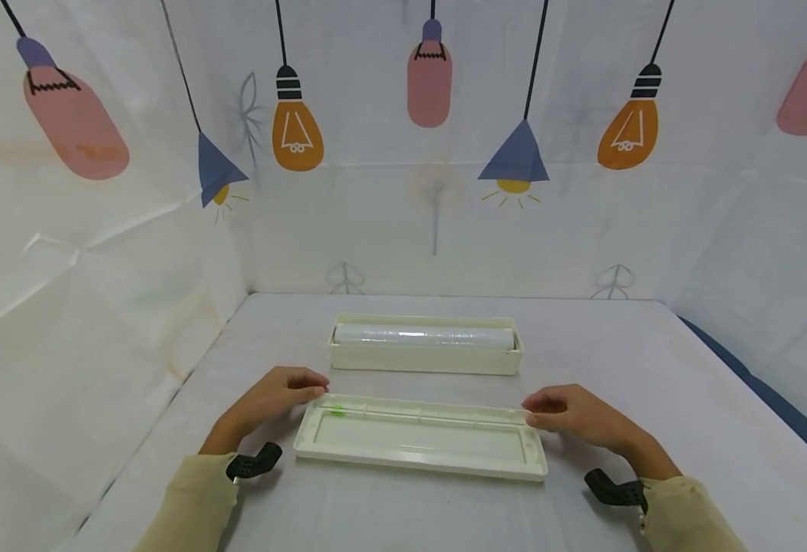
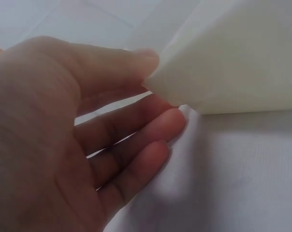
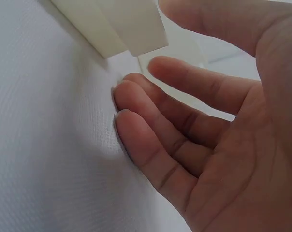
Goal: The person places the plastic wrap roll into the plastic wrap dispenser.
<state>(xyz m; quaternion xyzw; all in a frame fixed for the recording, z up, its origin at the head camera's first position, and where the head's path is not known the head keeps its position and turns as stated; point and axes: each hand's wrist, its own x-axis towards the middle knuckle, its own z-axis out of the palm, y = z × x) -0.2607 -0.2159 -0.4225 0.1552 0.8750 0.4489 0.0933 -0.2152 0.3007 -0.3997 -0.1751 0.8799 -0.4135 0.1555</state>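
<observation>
A cream, shallow rectangular lid [image 1: 431, 441] lies on the white table, its ribbed inner side facing up and a small green mark near its far left corner. My left hand [image 1: 275, 395] pinches that corner between thumb and fingers; the left wrist view shows the thumb against the lid's edge [image 2: 228, 72]. At the far right corner, my right hand [image 1: 576, 414] has its thumb by the lid, with the other fingers loosely bent and apart from it in the right wrist view. Behind the lid stands a cream box [image 1: 424, 362] holding a shiny roll of clear film [image 1: 424, 336].
The white tabletop [image 1: 417, 514] reaches back to a white sheet [image 1: 390, 222] printed with hanging lamps. Similar sheets stand at the left and right sides. A black wrist camera [image 1: 255, 461] sits on the left wrist and another black camera [image 1: 614, 488] on the right.
</observation>
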